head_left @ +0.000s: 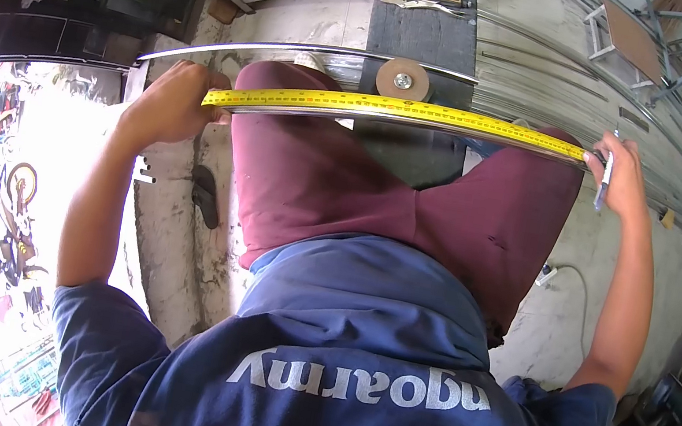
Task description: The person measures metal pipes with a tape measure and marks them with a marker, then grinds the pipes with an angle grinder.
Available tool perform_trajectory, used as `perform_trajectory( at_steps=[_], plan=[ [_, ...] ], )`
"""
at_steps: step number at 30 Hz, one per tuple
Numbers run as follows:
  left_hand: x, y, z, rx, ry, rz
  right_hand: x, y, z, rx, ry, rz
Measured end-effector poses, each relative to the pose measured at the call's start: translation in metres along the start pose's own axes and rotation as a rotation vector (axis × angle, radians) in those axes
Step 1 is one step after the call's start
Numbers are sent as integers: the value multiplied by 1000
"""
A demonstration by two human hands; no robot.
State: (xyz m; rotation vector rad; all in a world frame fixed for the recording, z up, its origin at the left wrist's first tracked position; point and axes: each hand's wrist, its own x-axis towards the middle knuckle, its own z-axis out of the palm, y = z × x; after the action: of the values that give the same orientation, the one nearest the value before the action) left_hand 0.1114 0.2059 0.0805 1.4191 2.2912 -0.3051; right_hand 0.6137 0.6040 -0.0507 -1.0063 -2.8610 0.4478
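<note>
A yellow tape measure (402, 110) is stretched across above my knees, along a thin shiny metal tube (409, 122) just below it. My left hand (169, 101) is closed around their left end; the tape's case does not show. At the other end, my right hand (619, 172) pinches a slim pen (603, 185) and touches the end of the tape. Whether those fingers also grip the tube is hard to make out. Beyond the tape, a brown grinding disc (403, 81) stands over a dark bench (424, 34).
Locking pliers (419, 0) and a yellow-and-black cutter knife (449, 0) lie at the bench's far end. Another metal tube (295, 51) crosses the bench behind the disc. Long metal bars (541, 75) cover the floor at right, near a small frame table (627, 40). A sandal (205, 196) lies at left.
</note>
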Motion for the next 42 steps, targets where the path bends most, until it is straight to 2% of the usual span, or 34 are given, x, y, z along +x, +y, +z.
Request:
perform_trajectory(
  at_steps=[2,8,12,16,18,23,25,26,32,35,36,38,40,42],
  plan=[
    [0,0,-1,-44,6,-15,-2,1,1,15,23,8],
    [-3,-15,4,-168,6,108,-3,3,4,18,52,-20],
    [5,-26,20,-319,46,7,-3,5,6,0,43,-5],
    [8,-32,27,-401,71,9,-6,12,7,-26,23,1],
    [6,-26,29,-415,152,28,-10,10,10,-56,66,-12],
    [7,-18,24,-440,49,-146,-33,2,30,-46,237,47],
    [8,-26,34,-424,114,-67,-43,3,39,-61,266,17],
    [9,-28,37,-415,146,-28,-45,-4,39,-67,280,3],
    [10,-19,34,-377,111,-86,-39,-54,32,62,407,-91],
    [10,-15,34,-420,128,-86,-23,-130,34,792,353,-79],
    [10,-14,33,-421,110,-94,-15,-165,26,745,295,-103],
    [11,-14,30,-424,74,-109,-1,-217,37,839,347,-239],
    [11,-22,37,-473,118,-55,17,-243,42,884,256,-467],
    [11,-22,46,-484,100,-47,31,-269,45,970,114,-566]
  ],
)
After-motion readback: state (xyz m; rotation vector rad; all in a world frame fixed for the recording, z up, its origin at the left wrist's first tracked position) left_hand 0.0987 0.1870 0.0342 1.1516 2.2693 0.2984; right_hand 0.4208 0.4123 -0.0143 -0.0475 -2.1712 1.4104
